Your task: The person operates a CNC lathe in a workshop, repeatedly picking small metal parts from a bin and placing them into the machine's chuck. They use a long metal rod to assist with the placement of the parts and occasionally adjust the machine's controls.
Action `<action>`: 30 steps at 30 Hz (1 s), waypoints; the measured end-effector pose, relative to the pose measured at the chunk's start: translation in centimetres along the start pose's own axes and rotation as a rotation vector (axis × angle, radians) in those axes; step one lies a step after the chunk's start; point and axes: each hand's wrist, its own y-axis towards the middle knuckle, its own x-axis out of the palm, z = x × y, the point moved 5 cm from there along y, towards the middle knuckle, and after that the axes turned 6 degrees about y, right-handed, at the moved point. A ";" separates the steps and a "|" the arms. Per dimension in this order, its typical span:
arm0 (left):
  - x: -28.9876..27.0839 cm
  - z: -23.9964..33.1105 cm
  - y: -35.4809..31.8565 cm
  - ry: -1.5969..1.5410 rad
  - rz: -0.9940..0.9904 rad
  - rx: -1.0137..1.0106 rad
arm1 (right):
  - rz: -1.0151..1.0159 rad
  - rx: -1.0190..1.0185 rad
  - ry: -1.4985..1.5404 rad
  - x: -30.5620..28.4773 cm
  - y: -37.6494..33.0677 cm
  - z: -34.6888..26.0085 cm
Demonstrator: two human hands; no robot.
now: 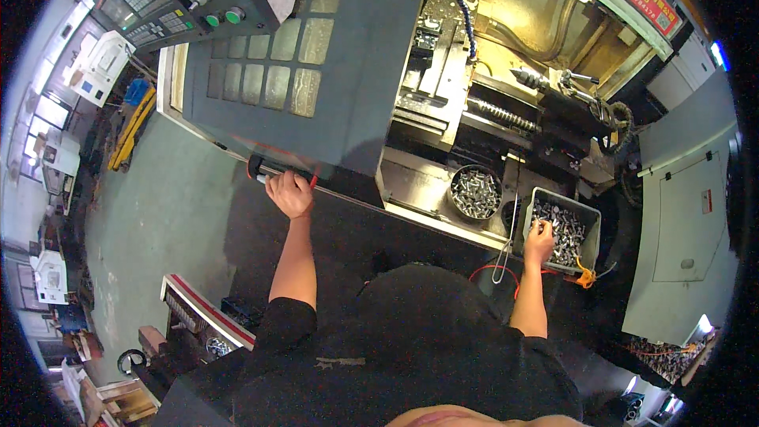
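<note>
My left hand [290,192] is closed around the black handle [269,170] on the grey sliding door [340,122] of a lathe. Over at the right, my right hand [539,242] is at the near left side of a grey plastic bin [597,231] full of small metal parts [563,237]. Its fingers are pinched together; whatever lies between them is too small to make out. To the left of that bin, a round tin [451,199] holds more of the shiny metal parts.
The opening shows a spindle-like pointed holder [528,77], a ball screw [502,113] and a blue coolant hose [466,12]. A control panel [162,4] overhangs at upper left. A bent metal rod [503,257] and an orange air gun [586,277] are by the bin.
</note>
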 end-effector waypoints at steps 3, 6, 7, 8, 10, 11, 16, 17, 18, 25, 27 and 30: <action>0.0 0.0 0.0 -0.021 -0.035 -0.015 | -0.006 0.008 -0.011 -0.1 -0.1 -0.1; -0.1 0.1 0.0 -0.021 -0.018 -0.005 | -0.036 0.015 -0.030 -0.1 -0.1 -0.3; -0.2 0.2 0.1 -0.022 -0.014 -0.007 | -0.049 0.018 -0.036 -0.1 -0.1 -0.2; -0.3 0.4 0.1 -0.024 -0.010 -0.010 | -0.047 0.028 -0.030 -0.1 -0.1 0.0; -0.2 0.3 0.1 -0.019 -0.002 -0.010 | -0.046 0.051 -0.016 -0.4 -0.2 -0.6; -0.1 0.1 0.0 -0.014 0.002 -0.008 | -0.034 0.030 -0.011 -0.2 -0.2 -0.4; 0.0 0.0 0.0 -0.020 0.012 -0.005 | 0.009 -0.003 -0.010 0.2 0.0 0.4; 0.1 -0.1 0.0 -0.013 0.014 -0.003 | 0.006 0.006 -0.021 0.3 0.0 0.2; 0.1 -0.1 0.0 -0.007 0.015 -0.003 | 0.001 0.014 -0.014 0.2 0.0 0.1; 0.1 0.0 0.0 0.006 0.007 -0.002 | 0.009 0.011 -0.013 -0.2 -0.1 -0.3; 0.2 -0.1 0.1 0.003 0.014 -0.001 | 0.006 0.011 -0.010 -0.3 -0.2 -0.5; 0.2 -0.5 0.2 0.002 0.036 0.004 | -0.009 0.009 -0.018 -0.3 -0.4 -1.1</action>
